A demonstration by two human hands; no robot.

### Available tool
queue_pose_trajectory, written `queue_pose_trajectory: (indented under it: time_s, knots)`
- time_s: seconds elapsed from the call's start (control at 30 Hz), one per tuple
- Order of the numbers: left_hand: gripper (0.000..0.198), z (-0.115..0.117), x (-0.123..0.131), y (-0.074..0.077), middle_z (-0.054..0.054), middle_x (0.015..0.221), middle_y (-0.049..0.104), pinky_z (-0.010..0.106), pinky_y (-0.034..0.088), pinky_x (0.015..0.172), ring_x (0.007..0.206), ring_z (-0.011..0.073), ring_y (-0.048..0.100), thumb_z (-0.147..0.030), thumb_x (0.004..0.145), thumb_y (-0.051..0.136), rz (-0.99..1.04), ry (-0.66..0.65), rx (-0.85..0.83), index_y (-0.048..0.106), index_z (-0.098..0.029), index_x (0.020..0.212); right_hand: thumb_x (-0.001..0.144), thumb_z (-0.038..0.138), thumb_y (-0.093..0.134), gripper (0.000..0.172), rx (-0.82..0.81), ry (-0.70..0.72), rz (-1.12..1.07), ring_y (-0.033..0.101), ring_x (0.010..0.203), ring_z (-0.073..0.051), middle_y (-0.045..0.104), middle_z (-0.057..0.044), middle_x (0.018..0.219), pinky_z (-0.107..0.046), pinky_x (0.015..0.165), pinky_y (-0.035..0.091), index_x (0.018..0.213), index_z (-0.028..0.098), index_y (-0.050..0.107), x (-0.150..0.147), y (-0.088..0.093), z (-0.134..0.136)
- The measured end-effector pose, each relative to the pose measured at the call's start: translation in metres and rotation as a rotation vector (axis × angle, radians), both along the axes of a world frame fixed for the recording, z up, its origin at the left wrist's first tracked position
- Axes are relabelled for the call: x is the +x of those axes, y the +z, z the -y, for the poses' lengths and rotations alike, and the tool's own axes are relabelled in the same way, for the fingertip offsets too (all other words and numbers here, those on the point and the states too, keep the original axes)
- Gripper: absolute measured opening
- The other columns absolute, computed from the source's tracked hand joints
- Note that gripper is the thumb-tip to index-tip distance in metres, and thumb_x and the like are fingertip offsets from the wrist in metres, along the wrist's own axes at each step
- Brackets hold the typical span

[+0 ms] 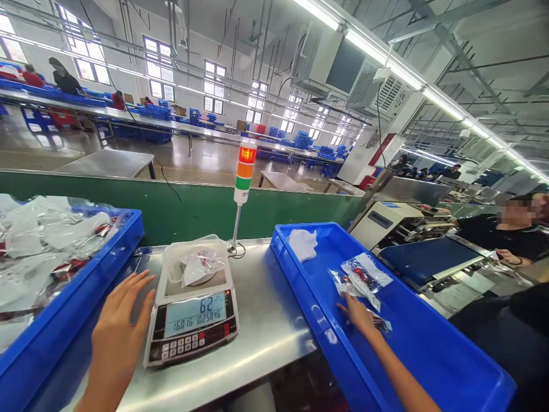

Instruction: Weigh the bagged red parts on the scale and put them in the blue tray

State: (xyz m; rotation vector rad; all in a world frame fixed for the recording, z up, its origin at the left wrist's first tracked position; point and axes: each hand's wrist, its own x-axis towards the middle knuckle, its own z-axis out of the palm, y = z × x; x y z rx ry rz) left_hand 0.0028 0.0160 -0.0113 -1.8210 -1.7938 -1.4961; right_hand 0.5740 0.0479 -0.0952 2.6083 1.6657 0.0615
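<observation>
A digital counting scale (195, 320) stands on the metal table, its display reading 62. On its pan lies a clear plastic bag (201, 264) with small reddish parts inside. My left hand (118, 329) is beside the scale's left edge, fingers stretched out and holding nothing. My right hand (360, 316) reaches into the blue bin (300, 292) on the right. Its thumb and forefinger are apart, at the near edge of several small filled bags (364, 274). Whether the fingertips touch the plastic is hard to see. Another small bag (381, 324) lies partly hidden behind this hand.
At left, another blue bin (132, 229) is heaped with filled bags. A signal tower (246, 171) with its red lamp lit rises behind the scale. White crumpled plastic (302, 245) lies in the right bin. Beyond, a co-worker (510, 240) is beside a conveyor machine (429, 257).
</observation>
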Motion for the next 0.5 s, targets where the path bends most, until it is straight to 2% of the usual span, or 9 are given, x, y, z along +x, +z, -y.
queue_pose_trajectory:
  time_s: [0.1, 0.23, 0.3, 0.37, 0.43, 0.5]
  knots:
    - [0.045, -0.003, 0.01, 0.0, 0.009, 0.122, 0.072, 0.052, 0.051, 0.109, 0.124, 0.0312, 0.064, -0.055, 0.101, 0.041, -0.043, -0.033, -0.002, 0.068, -0.023, 0.115, 0.093, 0.013, 0.051, 0.042, -0.063, 0.018, 0.037, 0.072, 0.11, -0.028, 0.069, -0.016, 0.131, -0.035, 0.087, 0.053, 0.134, 0.017, 0.059, 0.001, -0.008, 0.005]
    - [0.04, -0.003, 0.016, 0.003, 0.01, 0.123, 0.071, 0.047, 0.049, 0.11, 0.125, 0.0288, 0.063, -0.048, 0.103, 0.041, -0.094, -0.075, 0.0, 0.066, -0.02, 0.119, 0.091, 0.002, 0.044, 0.037, -0.092, -0.011, 0.107, 0.07, 0.113, -0.03, 0.07, -0.024, 0.122, -0.033, 0.089, 0.051, 0.121, 0.005, 0.065, 0.001, 0.005, 0.007]
    - [0.039, -0.003, 0.018, 0.004, 0.01, 0.123, 0.071, 0.045, 0.049, 0.11, 0.126, 0.028, 0.062, -0.045, 0.104, 0.041, -0.113, -0.095, 0.012, 0.065, -0.019, 0.12, 0.093, 0.003, 0.04, 0.035, -0.101, -0.03, 0.125, 0.072, 0.109, -0.031, 0.073, -0.025, 0.111, -0.033, 0.088, 0.051, 0.113, 0.004, 0.069, 0.003, 0.02, 0.011]
    - [0.037, -0.006, 0.021, 0.006, 0.01, 0.123, 0.072, 0.044, 0.049, 0.11, 0.127, 0.0274, 0.061, -0.043, 0.104, 0.042, -0.143, -0.125, 0.013, 0.065, -0.019, 0.121, 0.095, 0.006, 0.038, 0.036, -0.095, -0.062, 0.138, 0.074, 0.101, -0.031, 0.075, -0.023, 0.104, -0.034, 0.082, 0.052, 0.113, 0.007, 0.07, 0.004, 0.043, 0.019]
    - [0.037, -0.012, 0.027, 0.007, 0.009, 0.126, 0.071, 0.044, 0.049, 0.11, 0.13, 0.0269, 0.059, -0.042, 0.103, 0.043, -0.18, -0.184, -0.007, 0.064, -0.02, 0.124, 0.099, 0.013, 0.038, 0.038, -0.031, -0.112, 0.164, 0.076, 0.092, -0.032, 0.076, -0.021, 0.102, -0.035, 0.075, 0.052, 0.12, 0.013, 0.07, 0.004, 0.071, 0.028]
    - [0.039, -0.024, 0.037, 0.008, 0.008, 0.132, 0.069, 0.046, 0.049, 0.111, 0.134, 0.0275, 0.056, -0.043, 0.102, 0.045, -0.194, -0.28, -0.067, 0.063, -0.022, 0.129, 0.101, 0.022, 0.037, 0.041, 0.098, -0.135, 0.18, 0.076, 0.086, -0.032, 0.077, -0.02, 0.1, -0.036, 0.072, 0.052, 0.128, 0.018, 0.068, -0.002, 0.104, 0.035]
